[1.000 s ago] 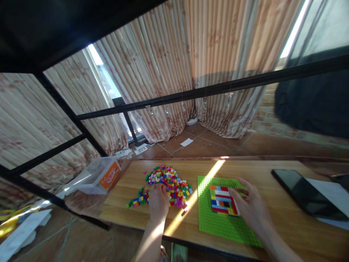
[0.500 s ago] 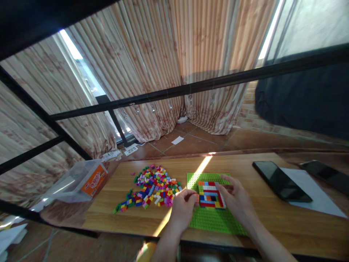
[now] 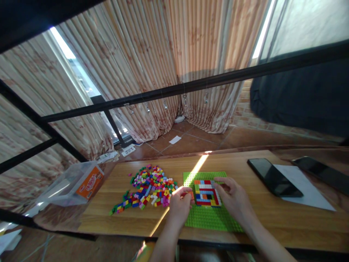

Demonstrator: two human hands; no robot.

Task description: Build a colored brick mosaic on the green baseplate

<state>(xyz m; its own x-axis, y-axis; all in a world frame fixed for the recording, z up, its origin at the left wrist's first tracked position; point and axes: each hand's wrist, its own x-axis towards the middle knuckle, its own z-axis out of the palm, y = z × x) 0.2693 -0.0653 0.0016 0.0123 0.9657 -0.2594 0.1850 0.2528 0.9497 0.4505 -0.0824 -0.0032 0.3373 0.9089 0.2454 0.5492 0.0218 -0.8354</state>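
My left hand (image 3: 180, 205) is closed in a pinch on a small orange brick (image 3: 192, 195), just left of a low rectangular build of coloured toy bricks (image 3: 207, 193). The build sits on a green studded baseplate (image 3: 209, 220), with rows of red, white, blue and yellow and a dark gap near its middle. At the build's far right corner, the thumb and index finger of my right hand (image 3: 231, 194) grip the edge. Whether a loose brick is between those fingertips is hidden.
A heap of loose bricks (image 3: 152, 187) spreads over the wooden table (image 3: 131, 223) to the left. Beyond it stands a clear plastic box (image 3: 72, 182) with an orange label. On the right are a black phone (image 3: 272, 176), white paper (image 3: 313, 200) and another dark device (image 3: 323, 173).
The whole view has shifted slightly. My right index finger has come closer to the thumb at the build's far right corner. My left hand keeps the orange brick beside the build.
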